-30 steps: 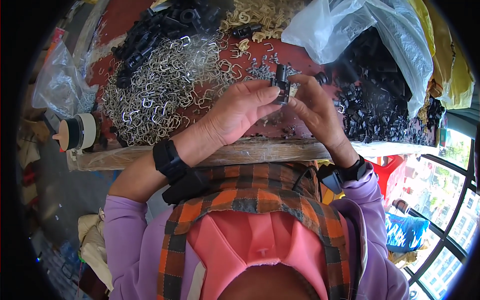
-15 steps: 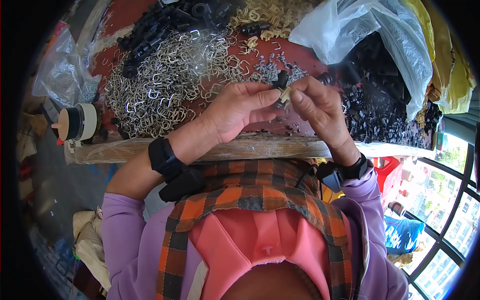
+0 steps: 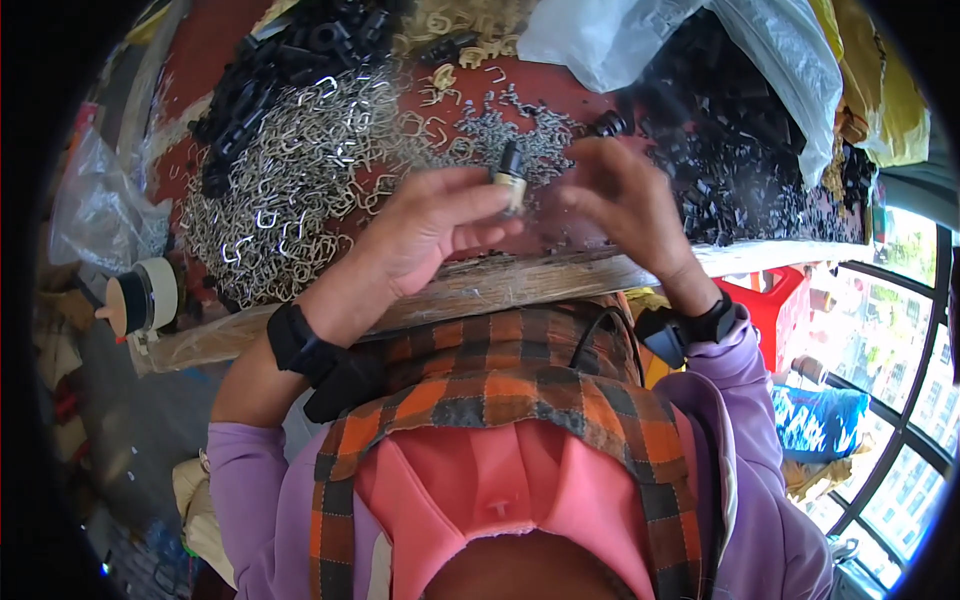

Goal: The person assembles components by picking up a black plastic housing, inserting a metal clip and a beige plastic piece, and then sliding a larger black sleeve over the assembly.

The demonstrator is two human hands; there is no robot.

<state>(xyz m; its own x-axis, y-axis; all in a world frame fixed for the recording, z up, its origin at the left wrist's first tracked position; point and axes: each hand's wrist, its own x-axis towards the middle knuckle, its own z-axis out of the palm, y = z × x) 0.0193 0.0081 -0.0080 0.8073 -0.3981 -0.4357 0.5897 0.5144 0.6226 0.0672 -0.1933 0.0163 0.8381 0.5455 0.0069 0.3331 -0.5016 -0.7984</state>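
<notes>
My left hand point(image 3: 425, 215) pinches a small black pipe fitting point(image 3: 511, 160) that has a beige collar-like piece point(image 3: 512, 190) around its lower part. The fitting stands nearly upright above the near part of the reddish tabletop point(image 3: 390, 185). Apart from it, to the right, is my right hand point(image 3: 635, 205), slightly blurred, thumb and fingers spread with nothing visible between them. Just beyond its fingers lies a loose black fitting point(image 3: 609, 124). Small grey metal bits point(image 3: 515, 135) are scattered behind the held fitting.
A wide heap of U-shaped metal clips point(image 3: 290, 190) covers the left side. Black fittings point(image 3: 330, 40) and beige clips point(image 3: 480, 25) lie farther back. Small black pieces point(image 3: 715, 190) and a translucent bag point(image 3: 790, 80) are at right. A wooden edge point(image 3: 500, 285) borders the near side.
My right hand has come away from the fitting and its fingers have spread. My left hand still grips the fitting. The view has shifted, so the table appears tilted.
</notes>
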